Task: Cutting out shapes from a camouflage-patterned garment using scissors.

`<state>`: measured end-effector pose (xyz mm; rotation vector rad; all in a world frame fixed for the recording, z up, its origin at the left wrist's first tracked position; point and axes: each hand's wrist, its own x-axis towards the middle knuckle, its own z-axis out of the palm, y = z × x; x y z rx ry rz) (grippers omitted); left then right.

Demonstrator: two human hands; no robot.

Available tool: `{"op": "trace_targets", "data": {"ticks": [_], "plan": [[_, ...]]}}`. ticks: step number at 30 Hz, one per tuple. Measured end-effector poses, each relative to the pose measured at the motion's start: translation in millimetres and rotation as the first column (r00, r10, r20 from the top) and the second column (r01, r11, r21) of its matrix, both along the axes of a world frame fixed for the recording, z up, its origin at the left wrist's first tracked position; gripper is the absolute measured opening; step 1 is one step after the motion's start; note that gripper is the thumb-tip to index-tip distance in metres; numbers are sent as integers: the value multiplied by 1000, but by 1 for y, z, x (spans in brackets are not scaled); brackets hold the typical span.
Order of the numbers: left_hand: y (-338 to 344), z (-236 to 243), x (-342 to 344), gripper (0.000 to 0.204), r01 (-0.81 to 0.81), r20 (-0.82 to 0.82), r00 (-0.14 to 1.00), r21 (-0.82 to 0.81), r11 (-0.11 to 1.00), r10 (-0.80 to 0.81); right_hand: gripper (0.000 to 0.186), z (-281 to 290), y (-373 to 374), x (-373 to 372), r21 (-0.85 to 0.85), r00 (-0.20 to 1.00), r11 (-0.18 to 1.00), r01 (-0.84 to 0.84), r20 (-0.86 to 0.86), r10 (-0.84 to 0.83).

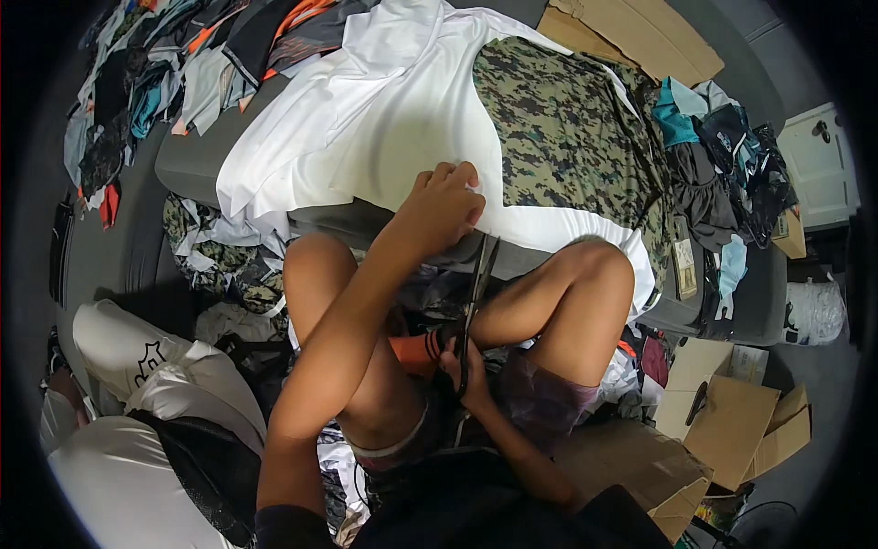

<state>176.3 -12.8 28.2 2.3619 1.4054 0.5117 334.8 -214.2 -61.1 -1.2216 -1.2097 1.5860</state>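
Observation:
White fabric [402,137] lies spread over a grey cushioned surface, with a green camouflage piece [567,128] printed or lying on its right part. My left hand [445,203] is closed at the near edge of the white fabric, its fingers pinching there. In my right hand [466,373], down between my knees, are long dark scissors [477,288]. The blades point up and away, their tips slightly apart just below the fabric's near edge. Whether the tips touch the cloth I cannot tell.
Mixed garments and scraps [146,91] are heaped at the far left, more clothes [722,156] at the right. White stuffed sacks [155,457] stand near left. Cardboard boxes [745,430] are at the lower right. A cardboard sheet [640,37] lies at the back.

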Motion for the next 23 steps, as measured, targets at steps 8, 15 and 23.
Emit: {"op": "trace_targets", "data": {"ticks": [8, 15, 23], "plan": [[-1, 5, 0, 23, -31, 34, 999, -70, 997, 34, 18, 26, 29, 24, -57, 1000, 998, 27, 10, -27], [21, -12, 14, 59, -41, 122, 992, 113, 993, 28, 21, 53, 39, 39, -166, 995, 986, 11, 95, 5], [25, -17, 6, 97, -128, -157, 981, -59, 990, 117, 21, 55, 32, 47, -244, 975, 970, 13, 220, 42]]}}
